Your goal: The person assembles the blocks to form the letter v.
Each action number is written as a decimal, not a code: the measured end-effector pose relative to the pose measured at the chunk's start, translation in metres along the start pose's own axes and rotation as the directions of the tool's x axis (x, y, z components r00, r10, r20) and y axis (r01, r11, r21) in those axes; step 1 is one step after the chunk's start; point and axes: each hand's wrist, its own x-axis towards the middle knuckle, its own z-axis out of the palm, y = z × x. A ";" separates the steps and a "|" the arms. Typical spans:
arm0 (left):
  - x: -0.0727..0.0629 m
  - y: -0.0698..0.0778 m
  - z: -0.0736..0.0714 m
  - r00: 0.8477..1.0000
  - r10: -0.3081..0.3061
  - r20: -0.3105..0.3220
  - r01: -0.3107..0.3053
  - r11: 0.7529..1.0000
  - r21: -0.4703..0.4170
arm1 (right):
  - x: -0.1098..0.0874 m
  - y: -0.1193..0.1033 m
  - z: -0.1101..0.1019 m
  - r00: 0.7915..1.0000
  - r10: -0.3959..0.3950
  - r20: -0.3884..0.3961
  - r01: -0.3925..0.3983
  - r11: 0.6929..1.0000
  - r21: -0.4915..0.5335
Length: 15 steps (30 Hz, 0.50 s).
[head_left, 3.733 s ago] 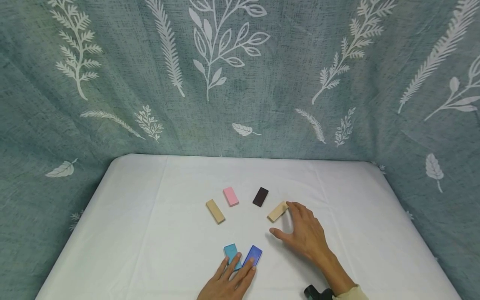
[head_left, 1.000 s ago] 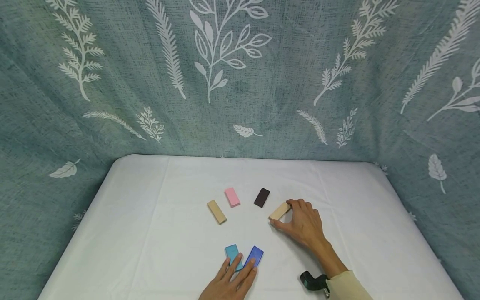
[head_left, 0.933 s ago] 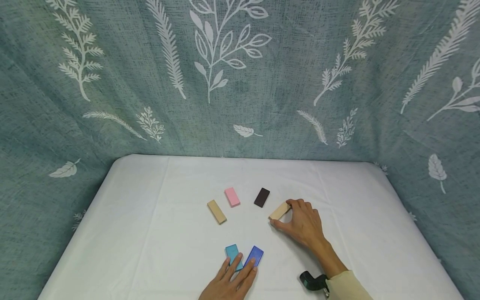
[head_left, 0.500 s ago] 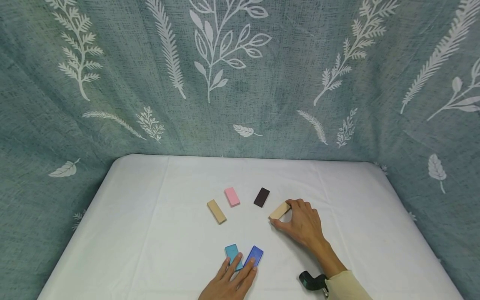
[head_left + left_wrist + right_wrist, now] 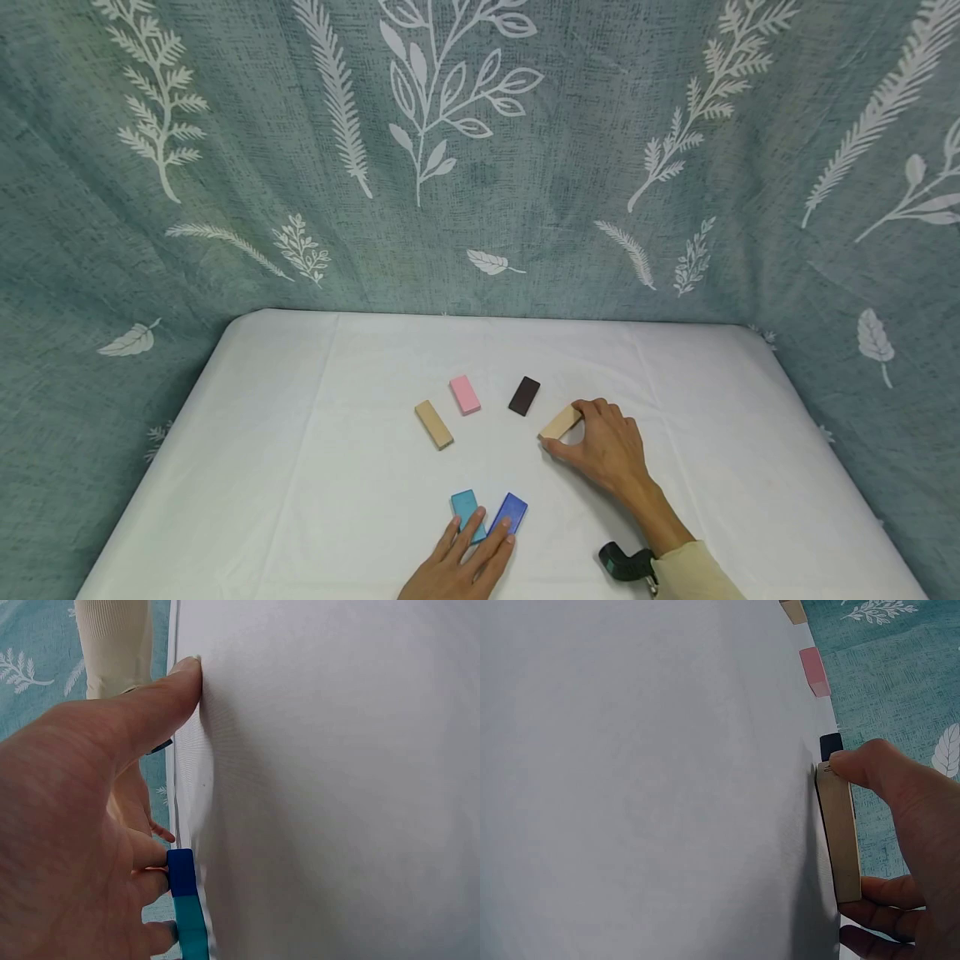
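Note:
Lengthwise between thumb and fingertips, my right hand [image 5: 606,448] grips a plain wooden block [image 5: 558,423] on the right of the white-covered table. The right wrist view shows the thumb on one end of this wooden block [image 5: 840,832] and fingers at the other. Nearer the front edge, my left hand [image 5: 459,568] lies with spread, straight fingers touching a teal block [image 5: 463,503] and a blue block [image 5: 512,507]. These two slant toward each other, their near ends partly under the fingers. The left wrist view shows fingertips against the blue block [image 5: 181,871] and the teal block [image 5: 191,926].
Beyond the hands, a second wooden block [image 5: 433,425], a pink block [image 5: 465,395] and a dark brown block [image 5: 524,396] lie apart in an arc. A black wrist device [image 5: 626,562] sits by the right sleeve. A green leaf-patterned cloth [image 5: 480,167] hangs behind the table.
Since the earliest frame, my right thumb has come in against the near end of the wooden block. Over the last second both hands and all the blocks have stayed in place.

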 end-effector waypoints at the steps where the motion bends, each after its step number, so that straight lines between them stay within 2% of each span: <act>1: 0.000 0.000 0.000 1.000 0.000 0.001 0.000 1.000 0.001 | 0.000 0.000 0.000 1.000 0.000 -0.001 0.000 1.000 0.002; 15: 0.000 0.000 0.001 1.000 0.002 -0.004 -0.002 1.000 0.002 | 0.000 -0.002 -0.001 1.000 -0.005 0.004 0.005 1.000 -0.004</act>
